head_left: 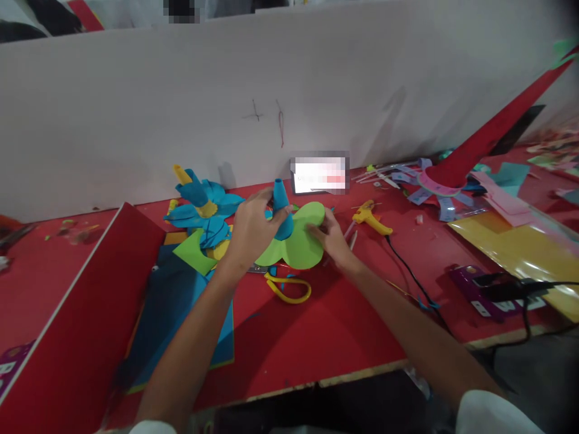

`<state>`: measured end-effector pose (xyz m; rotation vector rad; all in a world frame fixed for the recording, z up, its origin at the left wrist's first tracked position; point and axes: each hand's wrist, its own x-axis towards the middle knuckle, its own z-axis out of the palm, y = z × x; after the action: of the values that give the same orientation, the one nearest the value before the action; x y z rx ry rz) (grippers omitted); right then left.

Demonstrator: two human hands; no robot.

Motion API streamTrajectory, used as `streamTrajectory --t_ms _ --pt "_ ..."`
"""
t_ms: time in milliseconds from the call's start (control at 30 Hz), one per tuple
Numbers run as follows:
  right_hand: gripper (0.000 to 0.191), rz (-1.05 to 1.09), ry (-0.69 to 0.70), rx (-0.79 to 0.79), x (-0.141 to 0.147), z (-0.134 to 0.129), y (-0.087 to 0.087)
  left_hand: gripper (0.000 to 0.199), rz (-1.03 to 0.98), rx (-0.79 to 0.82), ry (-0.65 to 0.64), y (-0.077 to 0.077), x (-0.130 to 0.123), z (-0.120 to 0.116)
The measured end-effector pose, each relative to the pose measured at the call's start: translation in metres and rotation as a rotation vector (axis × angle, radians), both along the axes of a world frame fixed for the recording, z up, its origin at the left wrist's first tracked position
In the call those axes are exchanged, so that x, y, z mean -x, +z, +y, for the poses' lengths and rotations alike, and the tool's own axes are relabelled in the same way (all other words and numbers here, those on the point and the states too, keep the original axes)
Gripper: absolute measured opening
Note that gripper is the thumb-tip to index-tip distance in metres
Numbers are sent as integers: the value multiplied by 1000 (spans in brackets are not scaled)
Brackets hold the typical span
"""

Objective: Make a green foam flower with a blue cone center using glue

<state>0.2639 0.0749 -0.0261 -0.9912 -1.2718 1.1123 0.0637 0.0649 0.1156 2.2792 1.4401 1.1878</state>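
A blue paper cone (pixel 281 205) stands upright on a green petal-shaped paper piece (pixel 304 244). My left hand (pixel 257 226) has its fingers and thumb around the cone. The green paper's right edge is pinched by my right hand (pixel 332 235). Yellow-handled scissors (pixel 289 289) lie just below the green paper, with their blades partly hidden under it. To the left of my left hand sits a blue paper flower (pixel 208 202) with a blue and yellow cone at its centre.
A yellow glue gun (pixel 371 218) with a black cord lies right of my hands. A lit phone (pixel 319 175) leans on the white wall. A red divider (pixel 90 325) and blue sheets (pixel 167 313) are left; a red cone (pixel 493 135) and purple power strip (pixel 486 295) are right.
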Motion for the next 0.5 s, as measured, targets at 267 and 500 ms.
streamTrajectory --t_ms 267,500 --pt "59 67 32 23 0 0 2 19 -52 -14 19 7 14 3" --pt "53 -39 -25 -10 -3 12 -15 22 -154 -34 20 18 19 -2"
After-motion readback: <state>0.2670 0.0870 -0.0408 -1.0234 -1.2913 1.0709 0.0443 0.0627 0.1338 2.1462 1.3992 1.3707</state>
